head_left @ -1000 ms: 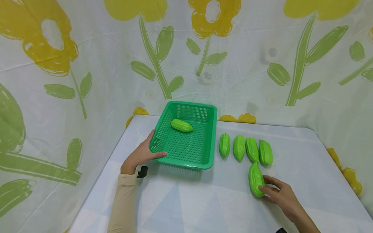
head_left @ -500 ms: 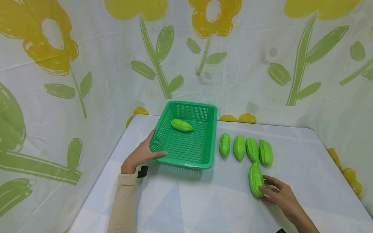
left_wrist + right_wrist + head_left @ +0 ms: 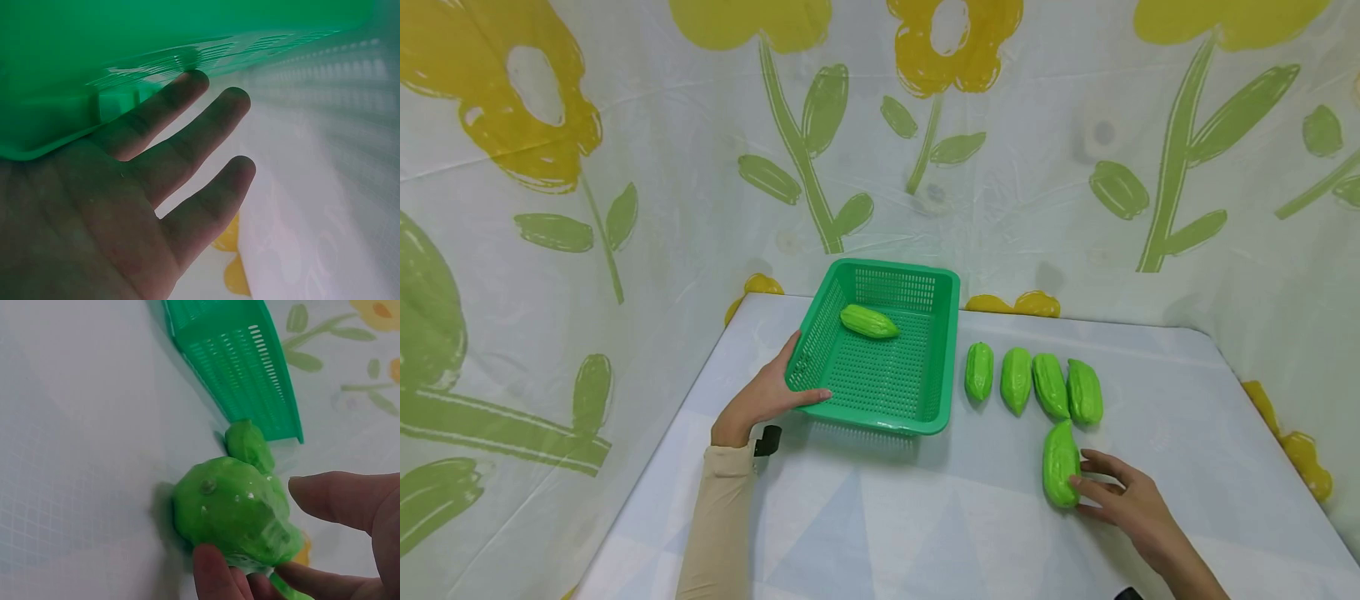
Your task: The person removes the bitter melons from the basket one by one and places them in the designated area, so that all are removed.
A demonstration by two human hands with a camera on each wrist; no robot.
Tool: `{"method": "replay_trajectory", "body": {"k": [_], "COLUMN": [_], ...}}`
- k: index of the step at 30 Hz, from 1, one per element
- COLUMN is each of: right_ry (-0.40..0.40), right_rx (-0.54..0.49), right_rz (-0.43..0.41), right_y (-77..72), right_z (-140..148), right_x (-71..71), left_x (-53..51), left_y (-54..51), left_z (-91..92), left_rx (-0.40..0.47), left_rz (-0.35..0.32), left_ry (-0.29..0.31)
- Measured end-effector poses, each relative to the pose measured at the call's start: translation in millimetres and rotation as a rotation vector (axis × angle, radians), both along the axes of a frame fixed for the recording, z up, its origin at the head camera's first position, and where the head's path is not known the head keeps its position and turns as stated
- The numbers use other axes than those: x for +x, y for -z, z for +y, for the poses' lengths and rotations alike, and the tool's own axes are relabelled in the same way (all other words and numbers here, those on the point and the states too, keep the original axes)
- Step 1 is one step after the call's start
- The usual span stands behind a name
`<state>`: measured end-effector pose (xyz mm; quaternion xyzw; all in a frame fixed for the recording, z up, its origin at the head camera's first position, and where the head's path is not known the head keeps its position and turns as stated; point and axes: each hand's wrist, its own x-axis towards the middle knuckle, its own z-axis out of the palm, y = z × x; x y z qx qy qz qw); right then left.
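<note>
A green plastic basket (image 3: 887, 421) stands left of centre in the head view. My left hand (image 3: 767, 392) holds its near left corner, thumb over the rim and fingers outside. In the left wrist view the fingers (image 3: 194, 137) extend below the basket wall (image 3: 250, 19). One green ribbed star fruit (image 3: 868, 322) lies inside the basket. Another star fruit (image 3: 1061, 467) lies beside my right hand (image 3: 1123, 496). Fingertips touch it, while the right wrist view shows the thumb (image 3: 337, 497) apart from this fruit (image 3: 231, 506).
Several more star fruits, including one nearest the basket (image 3: 978, 372) and one at the right end (image 3: 1084, 392), form a row on the pale table (image 3: 985, 533). A flower-printed curtain (image 3: 1000, 167) surrounds the table's back and sides.
The star fruit by my right hand has turned, its far tip shifting slightly to the right. My left hand and the basket stay in place.
</note>
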<state>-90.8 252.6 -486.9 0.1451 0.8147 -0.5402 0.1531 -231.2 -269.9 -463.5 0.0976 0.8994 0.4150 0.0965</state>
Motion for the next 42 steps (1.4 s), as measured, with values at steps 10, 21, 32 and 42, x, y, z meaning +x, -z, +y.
{"method": "replay_trajectory", "body": {"k": [10, 21, 32, 42], "right_ry": [-0.022, -0.059, -0.072, -0.086], "right_rx": [0.059, 0.116, 0.173, 0.123], "right_rz": [0.017, 0.185, 0.386, 0.505], "right_y": [-9.3, -36.7, -73.1, -98.0], "right_z": [8, 15, 4, -21], "right_x": [-2.0, -7.0, -27.7, -47.0], "left_x": [1.5, 1.4, 2.5, 2.6], "left_y": [-3.4, -4.8, -3.2, -3.4], "left_z": [2.0, 2.6, 0.8, 1.2], "left_rx": [-0.002, -0.005, -0.005, 0.004], "left_rz": [-0.007, 0.002, -0.011, -0.011], "left_ry": [-0.004, 0.001, -0.004, -0.001]}}
